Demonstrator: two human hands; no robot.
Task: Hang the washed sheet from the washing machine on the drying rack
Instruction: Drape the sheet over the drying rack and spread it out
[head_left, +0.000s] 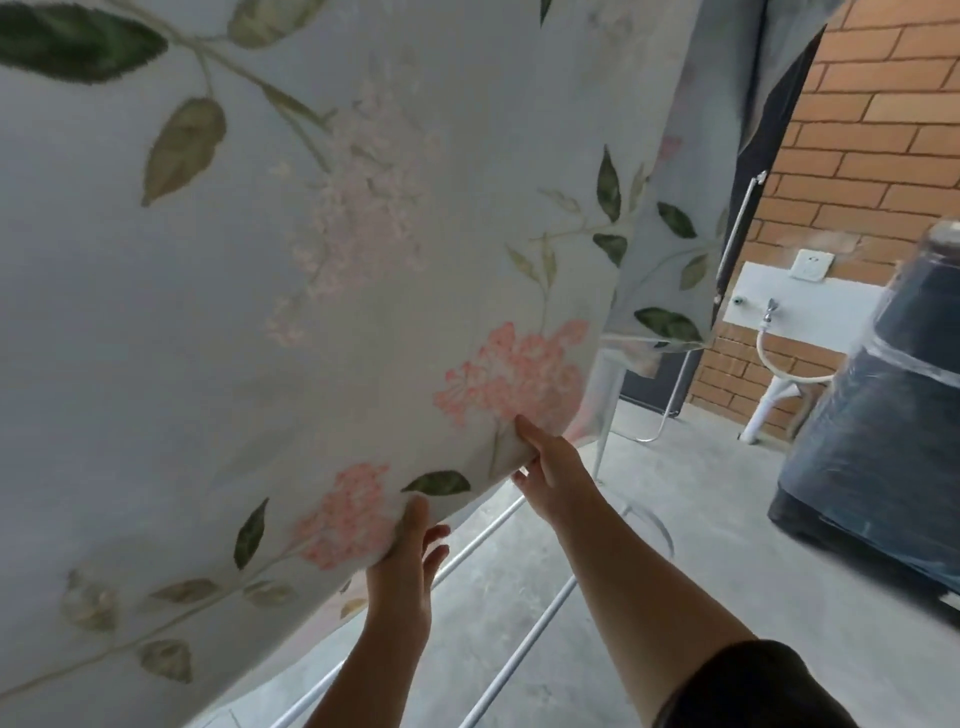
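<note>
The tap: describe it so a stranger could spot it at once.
Find the brick wall on the right, then the white panel mounted low on it. The tap is the small silver fitting on that panel, the only one with a white hose curving down from it.

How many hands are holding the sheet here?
2. The left hand pinches the lower edge of the sheet; the right hand pinches the same edge, farther up to the right.
</note>
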